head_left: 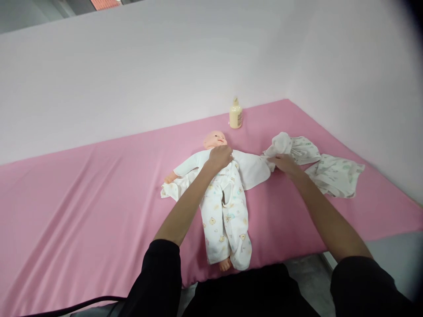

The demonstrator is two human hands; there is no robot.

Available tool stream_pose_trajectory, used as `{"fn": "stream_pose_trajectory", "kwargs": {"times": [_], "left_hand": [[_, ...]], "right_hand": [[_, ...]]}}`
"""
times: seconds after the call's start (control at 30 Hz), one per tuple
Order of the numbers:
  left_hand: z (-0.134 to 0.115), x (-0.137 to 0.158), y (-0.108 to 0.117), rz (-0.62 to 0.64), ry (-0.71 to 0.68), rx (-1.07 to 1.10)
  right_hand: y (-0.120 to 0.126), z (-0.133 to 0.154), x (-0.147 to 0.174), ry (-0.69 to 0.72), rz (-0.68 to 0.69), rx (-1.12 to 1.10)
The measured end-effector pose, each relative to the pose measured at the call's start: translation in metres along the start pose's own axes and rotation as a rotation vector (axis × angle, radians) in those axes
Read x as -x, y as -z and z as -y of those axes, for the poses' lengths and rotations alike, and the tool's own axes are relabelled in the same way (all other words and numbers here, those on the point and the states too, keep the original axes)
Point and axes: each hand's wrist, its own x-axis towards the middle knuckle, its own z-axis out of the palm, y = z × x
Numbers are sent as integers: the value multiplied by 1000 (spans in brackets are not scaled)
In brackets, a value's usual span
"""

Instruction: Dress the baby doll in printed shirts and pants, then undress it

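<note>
Baby doll with pale pink plastic-looking skin lies on its back on a bed covered in pink cloth, head at 12, feet at 6. Wears soft white printed garment. Left hand curled at its neck; fingertips hidden, can't tell if pinching. Right hand at 3 pinches outer end of plain white fabric panel. Fabric likely light, limp, easy to crease: grip by the edge. Doll probably firm, light: steady it at the trunk
</note>
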Motion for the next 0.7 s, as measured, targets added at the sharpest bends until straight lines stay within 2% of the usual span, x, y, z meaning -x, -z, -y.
{"fn": "stream_pose_trajectory", "kwargs": {"times": [0.27,0.47,0.7], "left_hand": [[7,3,0,11,-31,-19],[0,-9,-4,96,-116,-18],[-5,-26,-17,71,-241,47]], "right_hand": [[26,25,-14,48,-120,-316],[13,39,-17,127,-110,-644],[2,22,-20,132,-70,-812]]}}
